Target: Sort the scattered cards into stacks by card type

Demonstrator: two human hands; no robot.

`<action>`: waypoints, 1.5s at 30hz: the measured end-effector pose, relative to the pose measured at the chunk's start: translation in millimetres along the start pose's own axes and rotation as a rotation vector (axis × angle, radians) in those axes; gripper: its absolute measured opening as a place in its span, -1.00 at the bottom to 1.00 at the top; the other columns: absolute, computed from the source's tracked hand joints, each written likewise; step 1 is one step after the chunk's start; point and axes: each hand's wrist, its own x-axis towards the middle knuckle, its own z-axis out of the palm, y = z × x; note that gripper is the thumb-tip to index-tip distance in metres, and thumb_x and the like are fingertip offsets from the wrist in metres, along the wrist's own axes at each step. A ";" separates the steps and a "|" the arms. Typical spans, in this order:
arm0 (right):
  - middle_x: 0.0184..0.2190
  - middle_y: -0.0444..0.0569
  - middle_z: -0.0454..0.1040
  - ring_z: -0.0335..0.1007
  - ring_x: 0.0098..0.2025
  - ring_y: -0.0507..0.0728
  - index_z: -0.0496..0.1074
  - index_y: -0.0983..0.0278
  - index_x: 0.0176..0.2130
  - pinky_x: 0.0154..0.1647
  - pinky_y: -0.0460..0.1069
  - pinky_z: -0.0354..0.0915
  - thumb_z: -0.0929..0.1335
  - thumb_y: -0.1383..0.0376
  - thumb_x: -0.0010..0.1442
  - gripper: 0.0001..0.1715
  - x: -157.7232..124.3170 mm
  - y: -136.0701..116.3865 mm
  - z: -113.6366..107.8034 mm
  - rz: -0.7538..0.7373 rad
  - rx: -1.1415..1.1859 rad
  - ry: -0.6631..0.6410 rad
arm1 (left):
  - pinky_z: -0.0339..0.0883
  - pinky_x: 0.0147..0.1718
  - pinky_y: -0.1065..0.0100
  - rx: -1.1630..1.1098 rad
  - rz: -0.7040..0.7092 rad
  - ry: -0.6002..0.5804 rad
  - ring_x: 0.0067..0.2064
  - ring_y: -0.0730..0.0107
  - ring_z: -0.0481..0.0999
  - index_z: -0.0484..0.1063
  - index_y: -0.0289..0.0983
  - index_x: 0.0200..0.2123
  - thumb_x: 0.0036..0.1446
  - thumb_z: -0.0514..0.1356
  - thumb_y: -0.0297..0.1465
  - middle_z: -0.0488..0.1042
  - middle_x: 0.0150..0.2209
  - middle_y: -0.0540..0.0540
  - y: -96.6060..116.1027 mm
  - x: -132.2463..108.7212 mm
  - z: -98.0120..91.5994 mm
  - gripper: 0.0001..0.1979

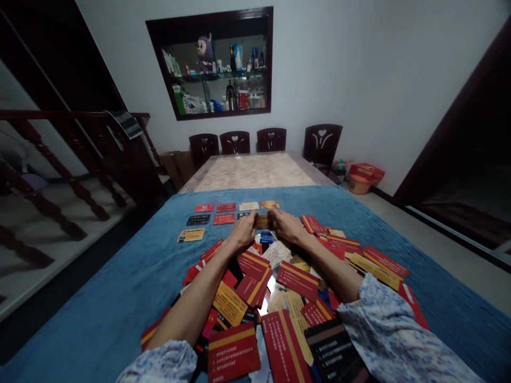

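Blue cloth [131, 266] covers the near part of a long table [251, 169], whose far part shows a pale, mottled top. Both bare forearms reach forward over a wide pile of cards [297, 280]. The left hand [245, 231] pinches one short end of a gold-brown card [263, 222] and the right hand [286, 226] pinches the other, so that it is stretched between the two sets of fingers. This card is just beyond the far edge of the pile; whether it touches the cloth or is slightly raised, I cannot tell.

Beyond and to the left of the hands, cards lie apart from one another in rows. The farthest row has two red cards [226, 208], a white card [249, 206] and a gold card [270, 204]. The next has a black card [198, 219], a red one and a dark card partly hidden by the left hand. Nearest lies a single yellow card [190, 234].

The pile spreads beneath the arms, overlapping at many angles: mostly dark red cards with a yellow stripe, with a large black-backed card [334, 351] beside the patterned right sleeve [393, 324].

Four dark chairs [322, 143] stand around the far end, below a wall niche [217, 64] that holds bottles and a purple plush toy [205, 53]
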 end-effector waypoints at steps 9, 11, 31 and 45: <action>-0.04 0.09 0.47 0.40 -0.08 0.17 0.24 0.21 0.15 -0.25 -0.07 0.16 0.28 0.48 0.14 -0.41 -2.2 -4.3 -3.2 0.012 -0.011 0.019 | 0.34 -0.08 0.22 -0.087 0.030 0.027 -0.08 0.15 0.48 0.22 -0.27 0.03 -0.02 0.08 -0.64 0.48 -0.11 -0.22 -4.4 2.9 7.8 -0.50; -0.03 0.09 0.46 0.39 -0.06 0.17 0.27 0.22 0.13 -0.22 -0.07 0.18 0.28 0.48 0.14 -0.43 -2.1 -4.8 -3.8 0.007 0.003 0.026 | 0.34 -0.06 0.20 -0.099 0.042 0.039 -0.08 0.15 0.45 0.23 -0.28 0.01 -0.04 0.08 -0.64 0.46 -0.10 -0.22 -5.8 3.0 8.7 -0.51; 0.05 0.18 0.29 0.34 0.05 0.21 0.20 0.33 0.24 0.03 0.00 0.26 0.36 0.46 0.05 -0.24 4.7 -2.0 -2.0 -0.034 0.150 0.015 | 0.26 0.06 0.08 0.068 0.010 -0.029 0.09 0.08 0.31 0.22 -0.28 0.05 0.05 0.14 -0.50 0.34 0.04 -0.28 5.8 1.6 -6.3 -0.55; -0.04 0.07 0.32 0.31 -0.14 0.12 0.38 0.28 -0.03 -0.15 -0.05 0.23 0.39 0.41 0.07 -0.57 2.9 -0.8 -38.4 -0.091 -0.043 0.012 | 0.34 -0.02 0.17 0.218 0.066 -0.126 0.07 0.03 0.37 0.26 -0.31 -0.02 0.06 0.14 -0.52 0.32 0.02 -0.30 33.4 15.1 -39.5 -0.63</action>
